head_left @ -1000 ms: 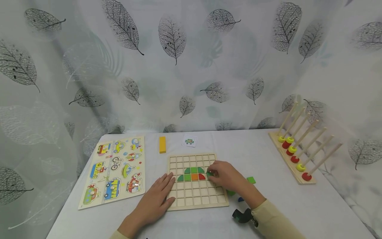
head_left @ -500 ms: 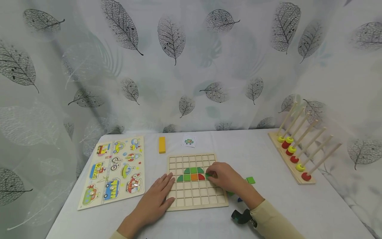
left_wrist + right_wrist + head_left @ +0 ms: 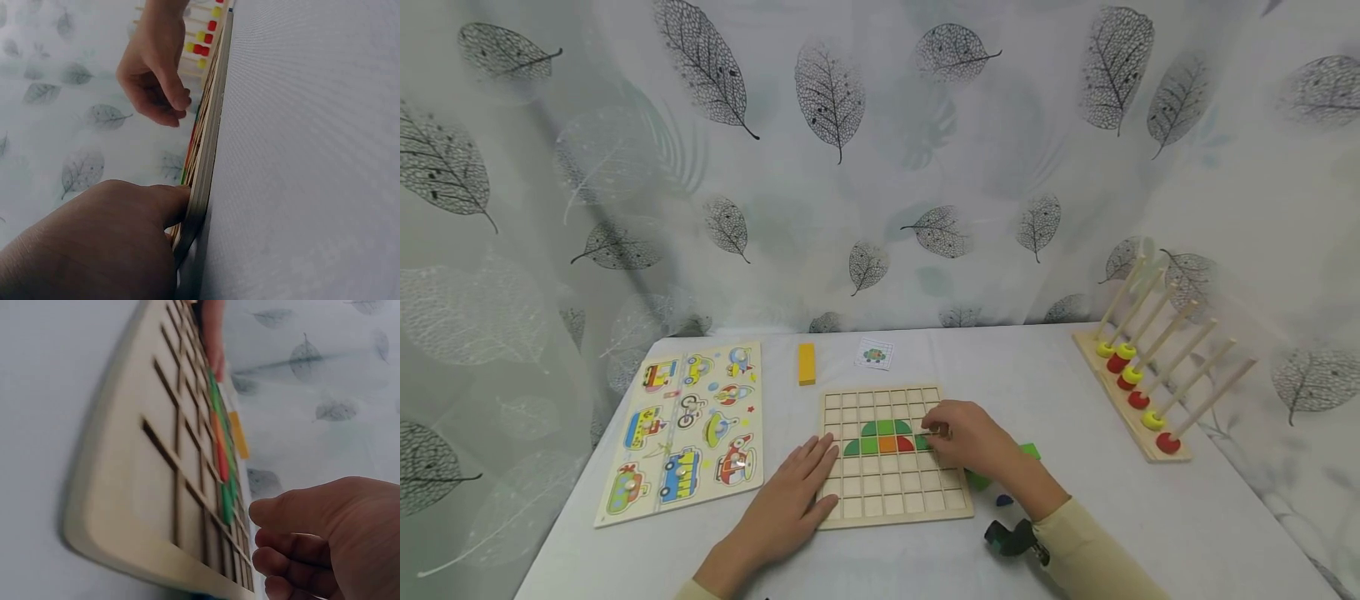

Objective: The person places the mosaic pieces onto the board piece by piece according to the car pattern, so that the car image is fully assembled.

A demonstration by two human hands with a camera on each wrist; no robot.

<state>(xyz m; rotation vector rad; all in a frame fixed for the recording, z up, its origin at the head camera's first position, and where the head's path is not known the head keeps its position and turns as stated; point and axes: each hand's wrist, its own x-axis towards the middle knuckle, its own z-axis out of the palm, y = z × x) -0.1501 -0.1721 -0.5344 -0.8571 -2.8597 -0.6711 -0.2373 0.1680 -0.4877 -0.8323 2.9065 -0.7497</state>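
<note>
Curled right hand [image 3: 325, 540] beside wooden grid board [image 3: 156, 481], coloured tiles [image 3: 222, 459] slotted in

Soft, even light fills the head view, bright without glare; the white cloth-covered bench [image 3: 1075, 392] shows only faint shadows under the hands. The wide lens bends the scene toward the frame edges, and the wooden rod rack with red and yellow beads [image 3: 1142, 392] at the bench's right edge leans outward. Both wrist views are softer: the pale wooden grid board [image 3: 156, 487] is smeared with motion blur, and the close hands are out of focus.
</note>
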